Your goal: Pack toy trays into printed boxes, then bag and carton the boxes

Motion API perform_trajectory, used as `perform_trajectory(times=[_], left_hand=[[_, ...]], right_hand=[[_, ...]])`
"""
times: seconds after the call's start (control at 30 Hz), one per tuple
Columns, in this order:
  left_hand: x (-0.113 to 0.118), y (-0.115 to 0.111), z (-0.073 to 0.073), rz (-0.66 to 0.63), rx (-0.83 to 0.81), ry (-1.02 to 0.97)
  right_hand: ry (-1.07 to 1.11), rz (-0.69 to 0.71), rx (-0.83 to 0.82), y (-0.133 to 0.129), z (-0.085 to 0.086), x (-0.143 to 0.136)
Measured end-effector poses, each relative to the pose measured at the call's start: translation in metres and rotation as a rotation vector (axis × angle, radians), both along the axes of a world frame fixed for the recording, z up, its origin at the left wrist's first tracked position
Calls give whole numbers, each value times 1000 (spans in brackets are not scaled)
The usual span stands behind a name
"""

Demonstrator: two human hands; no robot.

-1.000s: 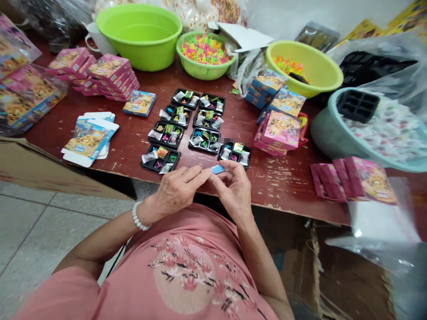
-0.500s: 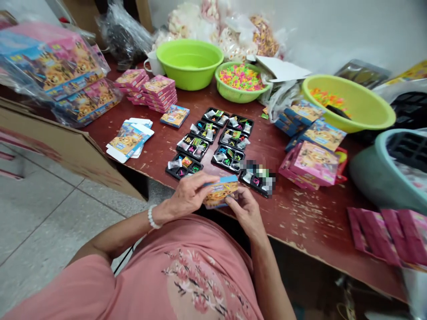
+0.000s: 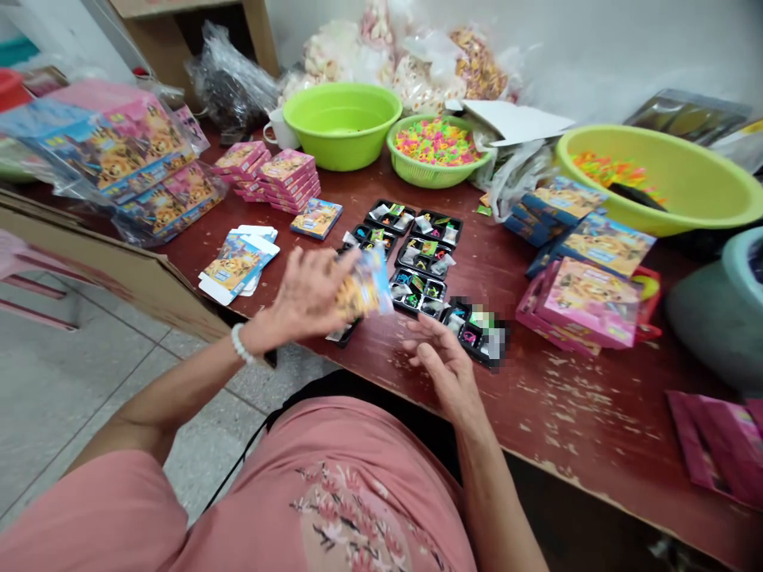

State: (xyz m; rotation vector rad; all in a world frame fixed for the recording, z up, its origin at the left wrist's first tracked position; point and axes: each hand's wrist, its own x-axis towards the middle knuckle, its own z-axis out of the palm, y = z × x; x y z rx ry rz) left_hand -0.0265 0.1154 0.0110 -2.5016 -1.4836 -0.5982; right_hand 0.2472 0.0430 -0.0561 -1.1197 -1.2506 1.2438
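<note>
Held a blue-and-yellow box (image 3: 365, 287) in the left hand (image 3: 310, 295), with the grip closed on one end and the other end free, over the black trays (image 3: 420, 292); could not tell, through the blur, if both flaps were tucked; held the right hand (image 3: 444, 367) apart from the box, with a wide, empty grip and loosely bent fingers, near the front edge of the surface (image 3: 536, 405); called for light pressure by the edges, so as not to dent thin card; needed enough height to clear the white packets (image 3: 400, 291) and small toys; best moved level, well wide of the flat cartons (image 3: 234, 264) and the finished-looking box (image 3: 317, 218) beside the pink stack (image 3: 290, 181).
</note>
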Motion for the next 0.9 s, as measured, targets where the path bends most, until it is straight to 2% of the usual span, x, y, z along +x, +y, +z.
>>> perform_trajectory(times=[0.07, 0.13, 0.23, 0.3, 0.4, 0.5, 0.6, 0.73, 0.83, 0.9], left_hand=[[-17, 48, 5, 254, -90, -43], [-30, 95, 8, 462, -180, -86], [-38, 146, 6, 636, -287, -165], [-40, 162, 2, 693, -314, -209], [-56, 162, 0, 702, -270, -242], [-87, 146, 2, 707, -222, -240], [-109, 131, 0, 637, -275, -128], [-101, 129, -14, 535, -413, -2], [-86, 137, -20, 571, -428, -8], [-79, 141, -19, 608, -393, -35]], right_hand=[[-101, -121, 32, 0, -17, 4], [-217, -183, 68, -2, -31, 7], [-345, -190, 128, -3, -41, 9], [-380, -188, 150, -3, -41, 9], [-420, -194, 188, -3, -41, 9], [-466, -187, 233, -2, -42, 9], [-515, -171, 276, 0, -42, 9], [-537, -142, 293, 0, -40, 9], [-523, -147, 316, -2, -39, 9], [-527, -149, 333, -3, -38, 10]])
